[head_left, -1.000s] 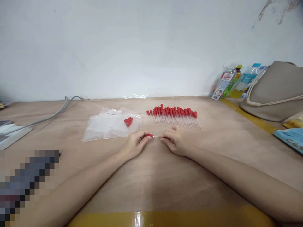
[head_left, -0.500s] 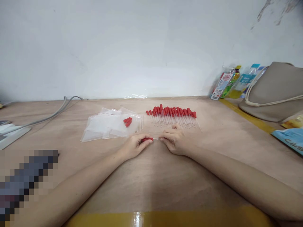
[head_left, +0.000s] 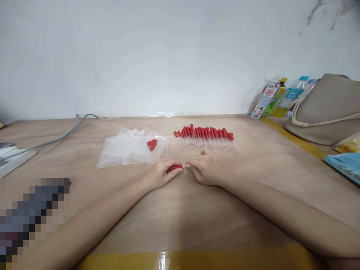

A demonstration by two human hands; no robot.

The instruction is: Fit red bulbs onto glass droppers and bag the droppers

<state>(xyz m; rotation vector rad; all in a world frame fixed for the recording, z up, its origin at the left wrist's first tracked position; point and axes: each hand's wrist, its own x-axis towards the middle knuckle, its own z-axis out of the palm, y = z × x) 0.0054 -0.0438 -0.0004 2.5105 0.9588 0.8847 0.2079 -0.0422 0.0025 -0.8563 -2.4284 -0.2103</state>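
Observation:
My left hand [head_left: 161, 174] pinches a red rubber dropper bulb [head_left: 176, 167] between thumb and fingers. A short bit of clear glass tube [head_left: 183, 166] shows at the bulb's right end. My right hand [head_left: 205, 168] is closed on that tube, and most of the tube is hidden inside the fingers. Behind my right hand lies a row of droppers [head_left: 206, 137] with red bulbs and clear, thin tubes. Loose red bulbs [head_left: 152, 144] rest on clear plastic bags [head_left: 123, 148] beyond my left hand. A few bare glass tubes [head_left: 168, 146] lie at the bags' right edge.
Grey cables [head_left: 67, 133] run to a white power strip [head_left: 17, 159] on the left. Bottles [head_left: 291, 97], a carton [head_left: 263, 103] and a beige bag [head_left: 326, 108] stand at the back right. A blue packet [head_left: 344, 165] lies at the right edge. Yellow tape [head_left: 197, 258] lines the front edge.
My right hand has moved slightly left, closer to my left hand. Less of the glass tube shows between them, and more of the red bulb is visible in my left hand.

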